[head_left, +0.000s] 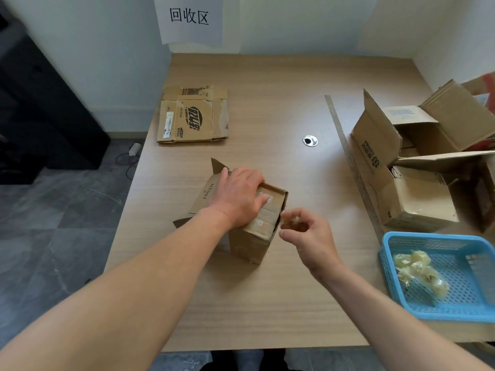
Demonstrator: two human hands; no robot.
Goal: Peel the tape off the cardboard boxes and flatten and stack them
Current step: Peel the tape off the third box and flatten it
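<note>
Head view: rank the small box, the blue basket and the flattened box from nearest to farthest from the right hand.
1. Small box: just left of the right hand, which pinches tape beside the box's edge.
2. Blue basket: to the hand's right, near the table's front edge.
3. Flattened box: far left, toward the wall.

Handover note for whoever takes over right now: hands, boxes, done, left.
Left hand presses on the small box at centre.
Right hand pinches a tape wad at that box's right edge.
Done: flattened boxes stacked far left; peeled tape in the blue basket.
Left: drop the wad, flatten and stack this box, then the open boxes on the right.
</note>
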